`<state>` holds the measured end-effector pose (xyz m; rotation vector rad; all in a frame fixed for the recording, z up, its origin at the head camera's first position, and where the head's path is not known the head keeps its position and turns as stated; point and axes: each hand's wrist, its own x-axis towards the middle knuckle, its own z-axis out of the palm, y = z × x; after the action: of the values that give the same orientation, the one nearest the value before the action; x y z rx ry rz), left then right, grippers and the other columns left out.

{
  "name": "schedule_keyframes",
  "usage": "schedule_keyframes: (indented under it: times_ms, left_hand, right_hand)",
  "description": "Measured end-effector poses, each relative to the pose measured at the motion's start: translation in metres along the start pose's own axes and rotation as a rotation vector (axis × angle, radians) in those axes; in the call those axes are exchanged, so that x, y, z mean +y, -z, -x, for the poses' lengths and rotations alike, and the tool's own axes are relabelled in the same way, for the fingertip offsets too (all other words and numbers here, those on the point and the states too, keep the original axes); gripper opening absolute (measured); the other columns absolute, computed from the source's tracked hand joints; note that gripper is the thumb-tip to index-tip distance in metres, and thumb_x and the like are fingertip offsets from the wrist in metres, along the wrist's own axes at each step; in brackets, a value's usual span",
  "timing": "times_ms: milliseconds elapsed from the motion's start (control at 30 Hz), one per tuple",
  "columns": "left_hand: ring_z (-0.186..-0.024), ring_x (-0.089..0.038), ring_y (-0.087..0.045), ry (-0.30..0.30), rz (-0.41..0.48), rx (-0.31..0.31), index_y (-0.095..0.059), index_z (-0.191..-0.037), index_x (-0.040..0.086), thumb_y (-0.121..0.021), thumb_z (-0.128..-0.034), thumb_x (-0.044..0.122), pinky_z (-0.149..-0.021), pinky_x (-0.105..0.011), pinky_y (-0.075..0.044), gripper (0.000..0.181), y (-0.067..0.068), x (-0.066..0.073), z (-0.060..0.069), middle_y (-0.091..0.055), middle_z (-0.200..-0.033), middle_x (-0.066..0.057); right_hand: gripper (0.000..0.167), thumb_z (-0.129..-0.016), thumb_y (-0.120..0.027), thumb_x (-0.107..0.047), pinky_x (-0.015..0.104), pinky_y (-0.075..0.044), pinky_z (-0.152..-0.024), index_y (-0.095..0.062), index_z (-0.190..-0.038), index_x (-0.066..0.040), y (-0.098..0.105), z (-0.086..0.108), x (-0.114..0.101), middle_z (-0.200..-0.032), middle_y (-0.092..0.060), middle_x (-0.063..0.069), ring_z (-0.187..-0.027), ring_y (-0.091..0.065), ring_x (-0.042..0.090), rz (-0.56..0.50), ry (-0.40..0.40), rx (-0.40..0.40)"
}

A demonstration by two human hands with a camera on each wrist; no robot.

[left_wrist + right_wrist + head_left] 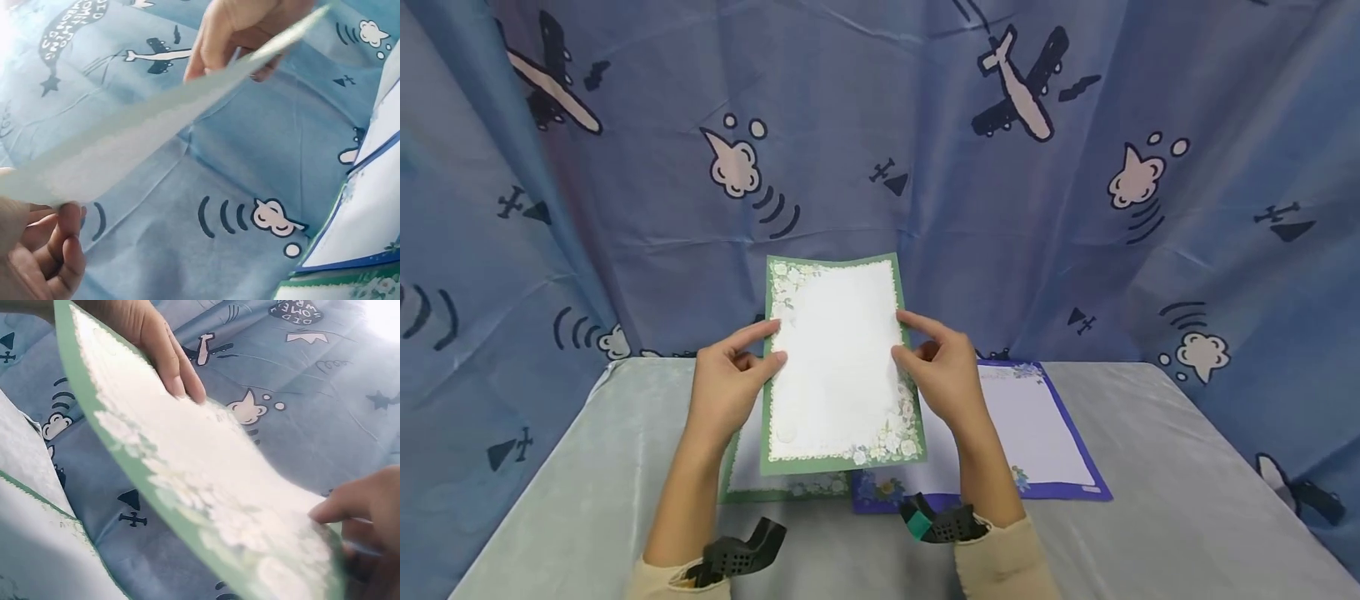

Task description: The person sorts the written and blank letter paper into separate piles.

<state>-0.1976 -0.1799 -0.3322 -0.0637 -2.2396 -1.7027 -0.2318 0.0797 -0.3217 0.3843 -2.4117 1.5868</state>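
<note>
Centre frame: left hand [724, 383] and right hand [951, 379] pinch sheet [837, 367] by opposite edges. Step seems a raised hold; next move likely calls for even grip.

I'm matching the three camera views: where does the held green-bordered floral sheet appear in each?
Head: green-bordered floral sheet near centre, slightly low and left.
Left wrist: sheet slants from left edge to upper right, steeply foreshortened.
Right wrist: sheet slants from upper left to lower right.
Shared landmark: airplane-print curtain behind.
</note>
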Motion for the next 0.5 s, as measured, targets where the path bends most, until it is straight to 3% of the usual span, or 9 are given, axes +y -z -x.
schedule_keyframes:
  times_ms: [133,367,500]
  left_hand:
    - [-0.045,-0.009,-0.027,0.01,-0.006,-0.047,-0.067,-0.133,0.018,-0.072,-0.0936,0.012,-0.046,-0.027,-0.029,0.041,-0.003,-0.004,0.0,-0.034,-0.049,0.006]
    - [-0.045,-0.01,-0.026,0.041,-0.12,-0.043,-0.065,-0.136,0.018,-0.069,-0.0949,0.011,-0.045,-0.027,-0.029,0.042,0.001,-0.01,-0.002,-0.031,-0.049,0.006]
    - [-0.045,-0.01,-0.026,0.063,-0.156,-0.062,-0.064,-0.138,0.016,-0.068,-0.0951,0.01,-0.045,-0.027,-0.029,0.043,0.006,-0.012,-0.005,-0.03,-0.05,0.005]
  right_hand:
    - [0.045,-0.094,-0.067,-0.008,0.027,-0.03,-0.046,-0.065,-0.137,-0.022,-0.003,0.006,0.01,-0.061,-0.059,0.009,-0.045,-0.033,0.01,0.021,-0.012,0.02]
    - [0.047,-0.094,-0.066,-0.008,0.025,-0.026,-0.045,-0.063,-0.138,-0.023,-0.016,0.004,0.016,-0.05,-0.042,-0.001,-0.043,-0.025,0.009,0.007,0.002,-0.017]
    - [0.047,-0.093,-0.066,-0.008,0.025,-0.026,-0.043,-0.064,-0.138,-0.024,-0.025,0.0,0.016,-0.05,-0.043,-0.002,-0.041,-0.025,0.008,0.043,-0.012,-0.027]
